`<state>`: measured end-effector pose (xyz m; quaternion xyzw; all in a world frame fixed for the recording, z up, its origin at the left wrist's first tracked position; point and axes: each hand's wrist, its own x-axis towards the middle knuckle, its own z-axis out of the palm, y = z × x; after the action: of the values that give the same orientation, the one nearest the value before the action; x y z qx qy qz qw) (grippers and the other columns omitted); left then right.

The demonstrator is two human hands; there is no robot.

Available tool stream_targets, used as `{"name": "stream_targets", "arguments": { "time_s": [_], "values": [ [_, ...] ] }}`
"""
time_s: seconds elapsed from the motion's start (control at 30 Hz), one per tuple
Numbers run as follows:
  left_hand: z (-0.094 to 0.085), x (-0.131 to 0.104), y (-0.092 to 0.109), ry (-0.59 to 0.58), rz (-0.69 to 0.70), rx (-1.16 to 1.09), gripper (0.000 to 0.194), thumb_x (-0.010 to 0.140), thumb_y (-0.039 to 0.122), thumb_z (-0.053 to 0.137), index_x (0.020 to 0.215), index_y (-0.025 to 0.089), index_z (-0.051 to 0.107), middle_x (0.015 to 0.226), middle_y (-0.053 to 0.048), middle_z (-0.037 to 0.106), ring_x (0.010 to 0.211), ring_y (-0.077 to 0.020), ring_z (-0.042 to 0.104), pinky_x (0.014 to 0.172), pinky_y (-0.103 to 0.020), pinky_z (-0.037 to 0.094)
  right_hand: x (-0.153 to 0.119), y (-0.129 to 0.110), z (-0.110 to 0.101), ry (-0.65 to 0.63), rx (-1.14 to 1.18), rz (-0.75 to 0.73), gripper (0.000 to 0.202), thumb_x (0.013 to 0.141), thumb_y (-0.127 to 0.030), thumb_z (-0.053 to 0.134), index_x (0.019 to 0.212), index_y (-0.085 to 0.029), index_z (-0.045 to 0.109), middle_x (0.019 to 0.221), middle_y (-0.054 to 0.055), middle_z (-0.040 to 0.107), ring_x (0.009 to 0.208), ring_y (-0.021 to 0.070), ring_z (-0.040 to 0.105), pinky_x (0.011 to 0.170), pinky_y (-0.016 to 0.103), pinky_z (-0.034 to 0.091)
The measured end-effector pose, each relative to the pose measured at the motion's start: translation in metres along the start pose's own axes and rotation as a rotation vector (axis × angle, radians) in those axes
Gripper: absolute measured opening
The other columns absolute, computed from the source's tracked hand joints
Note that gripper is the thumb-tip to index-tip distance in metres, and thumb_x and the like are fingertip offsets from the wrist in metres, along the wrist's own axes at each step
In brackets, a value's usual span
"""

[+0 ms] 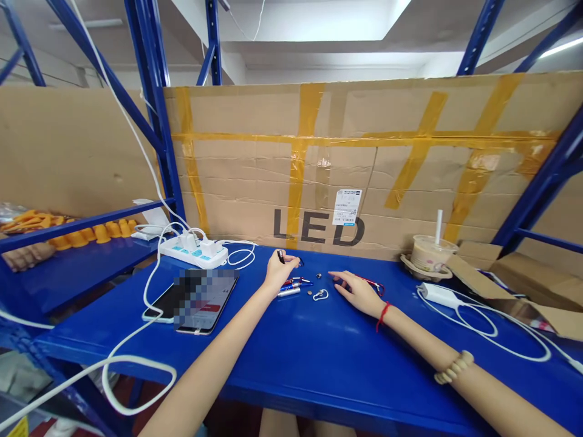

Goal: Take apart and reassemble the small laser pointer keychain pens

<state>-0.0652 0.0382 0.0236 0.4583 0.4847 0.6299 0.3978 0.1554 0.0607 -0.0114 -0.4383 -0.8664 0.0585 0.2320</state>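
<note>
Grip of the left hand is closed on a small black item, toward the back of a blue table. Right hand is palm down, its grip relaxed with fingers spread, just in front of a slim red item. Between the hands lie a silver carabiner, a small copper-coloured disc and a silver tube beside a blue pen.

A broad stretch of tabletop runs between the forearms to the front edge; a tall cardboard panel borders the back. At right, a lidded cup with a straw holds a pale drink and sits in a brown carrier. Beside it is an open cardboard box, its contents unclear. Two phones lie at left near a white power strip.
</note>
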Motion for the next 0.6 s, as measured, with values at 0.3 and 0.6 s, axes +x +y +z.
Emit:
{"name": "stream_targets", "arguments": {
  "time_s": [0.3, 0.6],
  "values": [
    [0.009, -0.005, 0.002, -0.214, -0.141, -0.229, 0.041, 0.058, 0.027, 0.071, 0.067, 0.019, 0.033, 0.065, -0.002, 0.062, 0.055, -0.0097, 0.057, 0.051, -0.019, 0.035, 0.022, -0.009, 0.008, 0.024, -0.084, 0.035, 0.028, 0.086, -0.03, 0.041, 0.106, -0.028, 0.06, 0.107, 0.003, 0.058, 0.082, 0.0171, 0.06, 0.064, 0.027, 0.047],
    [0.021, -0.02, 0.006, -0.367, -0.204, -0.276, 0.04, 0.058, 0.034, 0.073, 0.068, 0.017, 0.038, 0.069, -0.001, 0.061, 0.049, -0.0051, 0.048, 0.047, -0.018, 0.032, 0.017, -0.028, -0.009, 0.195, 0.482, -0.052, 0.032, 0.082, -0.035, 0.048, 0.111, -0.023, 0.057, 0.103, 0.006, 0.057, 0.077, 0.0133, 0.058, 0.063, 0.026, 0.046]
  ]
}}
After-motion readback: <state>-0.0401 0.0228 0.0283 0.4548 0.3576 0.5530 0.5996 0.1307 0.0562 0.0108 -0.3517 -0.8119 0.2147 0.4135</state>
